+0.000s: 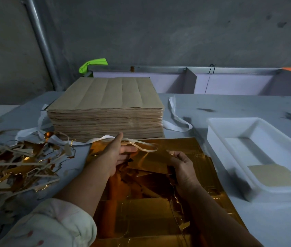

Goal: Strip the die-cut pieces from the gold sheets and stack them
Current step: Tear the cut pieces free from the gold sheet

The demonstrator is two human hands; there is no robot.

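Gold die-cut sheets (150, 216) lie flat on the table in front of me. My left hand (118, 154) holds a thin strip of trim (146, 147) that loops off the far edge of the top sheet. My right hand (183, 166) pinches a loosened gold piece (151, 162) raised a little above the sheets. A tall stack of sheets (107, 111), brown side up, stands just behind my hands. One stripped piece (273, 175), brown side up, lies in a white tray (217, 139) on the right.
A heap of gold and brown offcut strips (16, 166) covers the table on the left. White strapping bands (176, 118) trail around the tall stack. A grey wall with a metal pipe (41, 41) stands behind, with grey bins and a green cloth (93, 64).
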